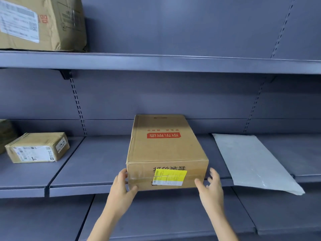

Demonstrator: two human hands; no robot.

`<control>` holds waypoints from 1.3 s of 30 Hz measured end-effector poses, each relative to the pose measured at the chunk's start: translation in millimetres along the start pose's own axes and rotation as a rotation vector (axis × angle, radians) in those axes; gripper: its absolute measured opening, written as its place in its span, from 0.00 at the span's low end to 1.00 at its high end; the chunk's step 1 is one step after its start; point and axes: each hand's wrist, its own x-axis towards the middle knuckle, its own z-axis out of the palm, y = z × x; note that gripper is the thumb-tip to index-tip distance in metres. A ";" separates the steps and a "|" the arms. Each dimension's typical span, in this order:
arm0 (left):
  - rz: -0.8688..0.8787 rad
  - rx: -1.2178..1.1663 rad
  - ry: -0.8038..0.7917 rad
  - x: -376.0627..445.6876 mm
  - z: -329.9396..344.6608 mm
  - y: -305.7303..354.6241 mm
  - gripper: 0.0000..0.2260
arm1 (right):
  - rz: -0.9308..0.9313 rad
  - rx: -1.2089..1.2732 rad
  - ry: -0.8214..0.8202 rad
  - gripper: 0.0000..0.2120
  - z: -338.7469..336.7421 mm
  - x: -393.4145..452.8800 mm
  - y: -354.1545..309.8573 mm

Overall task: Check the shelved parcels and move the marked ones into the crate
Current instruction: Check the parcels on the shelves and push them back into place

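Shelving unit (156, 63): grey-blue steel, three tiers in view. We list it first as the carrier of everything below.

Large carton (43, 23): brown corrugated, top tier at far left, white shipping label on its face, corners crushed. Not within our reach.

Central parcel (166, 150): brown corrugated box on the middle tier, lying long-way with its far end against the back panel and its near end at the shelf lip. Red printed panel on top, clear tape across the near face, and a yellow label (170, 177) stuck over that tape. We take the yellow label for the mark, so we judge this one bound for the crate, which is not in view. The walls look stiff and square, with no sag; weight we cannot tell. The taped face will be slick, so we judge the plain cardboard sides near the lower front corners the better hold, one palm each side.

White mailer (251, 160): flat plastic bag, middle tier right, its front corner overhanging the lip. Soft and limp by the look of it.

Small box (37, 147): brown, taped, middle tier left, white labels on top and end.

Left hand (121, 185): thumb on the near face, fingers curled round the parcel's lower left corner.

Right hand (211, 185): fingers spread and straight, just beside the right corner; blurred, contact unclear.
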 end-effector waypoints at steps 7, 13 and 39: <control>0.048 -0.155 0.097 -3.7 4.7 14.0 0.22 | 0.007 0.024 -0.182 0.29 1.1 8.2 1.5; 0.259 -0.323 0.237 -9.7 -30.3 71.7 0.27 | -0.298 0.251 -0.086 0.33 -15.6 -4.1 -51.9; 0.307 -0.462 0.359 28.2 -69.0 107.4 0.26 | -0.534 0.335 -0.038 0.26 -1.3 13.7 -128.6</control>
